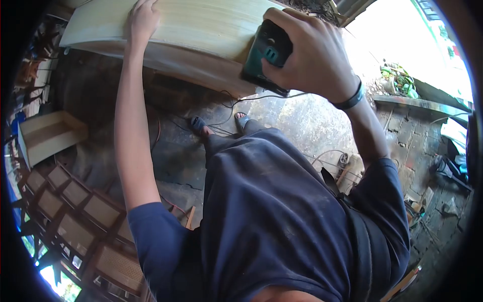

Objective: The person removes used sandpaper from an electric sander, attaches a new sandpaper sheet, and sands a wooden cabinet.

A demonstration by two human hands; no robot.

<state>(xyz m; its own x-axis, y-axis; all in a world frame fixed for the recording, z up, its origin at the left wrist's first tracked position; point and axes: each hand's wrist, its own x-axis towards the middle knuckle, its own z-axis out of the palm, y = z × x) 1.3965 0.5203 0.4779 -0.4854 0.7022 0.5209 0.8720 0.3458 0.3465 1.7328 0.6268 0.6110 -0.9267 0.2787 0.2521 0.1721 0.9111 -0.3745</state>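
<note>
A long pale wooden panel (201, 25) lies across the top of the view. My left hand (143, 22) rests on its upper left part, back of the hand up; its fingertips are cut off by the frame's top edge. Toward the panel's right end my right hand (312, 55) is wrapped round a dark green and black power tool (271, 53). The tool is tilted at the panel's edge, and its underside is hidden. A dark cable (282, 95) runs beneath the tool toward the floor.
An open wooden drawer (50, 133) stands at the left, above stacked wooden frames with woven panels (75, 226). Cables cross the concrete floor (297, 126) near my sandalled feet. Plants (400, 80), a beam (417, 103) and loose debris are on the right.
</note>
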